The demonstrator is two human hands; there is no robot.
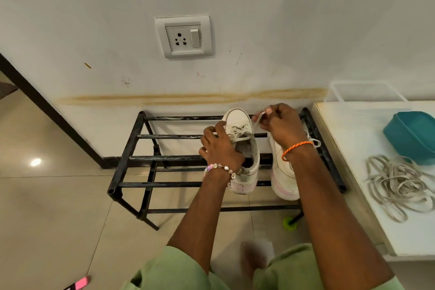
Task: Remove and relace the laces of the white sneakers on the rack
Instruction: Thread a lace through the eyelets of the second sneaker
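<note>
Two white sneakers stand on the black metal rack (pixel 131 158), toes toward the wall. The left sneaker (pixel 247 169) has a grey lace (pixel 242 135) threaded loosely over its tongue. My left hand (pixel 220 147) grips this sneaker's left side near the eyelets. My right hand (pixel 281 122) pinches the lace's free end just above the shoe and holds it taut. The right sneaker (pixel 282 179) stands beside it, largely hidden behind my right wrist. A loose grey lace (pixel 397 186) lies in a tangled pile on the white table to the right.
The white table (pixel 353 148) adjoins the rack on the right, with a teal bowl (pixel 412 134) and a clear plastic container (pixel 364 92) on it. A wall socket (pixel 183 36) is above the rack. My bare foot (pixel 253 259) is on the tiled floor below.
</note>
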